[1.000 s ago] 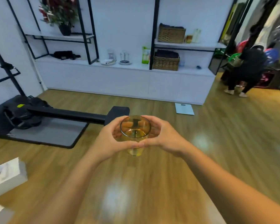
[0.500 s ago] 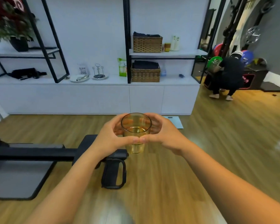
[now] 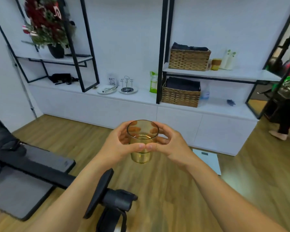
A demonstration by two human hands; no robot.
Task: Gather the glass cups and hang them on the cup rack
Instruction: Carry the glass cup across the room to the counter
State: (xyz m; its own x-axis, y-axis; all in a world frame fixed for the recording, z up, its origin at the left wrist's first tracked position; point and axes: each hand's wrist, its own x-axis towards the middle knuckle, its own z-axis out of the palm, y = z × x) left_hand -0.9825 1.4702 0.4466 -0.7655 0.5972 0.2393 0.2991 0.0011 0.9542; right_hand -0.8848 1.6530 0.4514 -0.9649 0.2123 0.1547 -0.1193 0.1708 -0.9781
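Holding one amber glass cup (image 3: 142,141) upright in front of the chest, the person is wrapping both hands around it: the left hand (image 3: 117,144) and the right hand (image 3: 172,144) are closing on opposite sides, thumbs meeting at the near wall. The cup rack (image 3: 127,83), a small wire stand on a plate, is standing on the white tabletop (image 3: 141,97) well beyond the hands and a little to their left, and its pegs are looking bare as far as can be told at this range. Judging from that, the task is only beginning: one cup gathered, none hung. Any other cups are not showing clearly. Left to do: reaching the rack, turning the cup over, hanging it.
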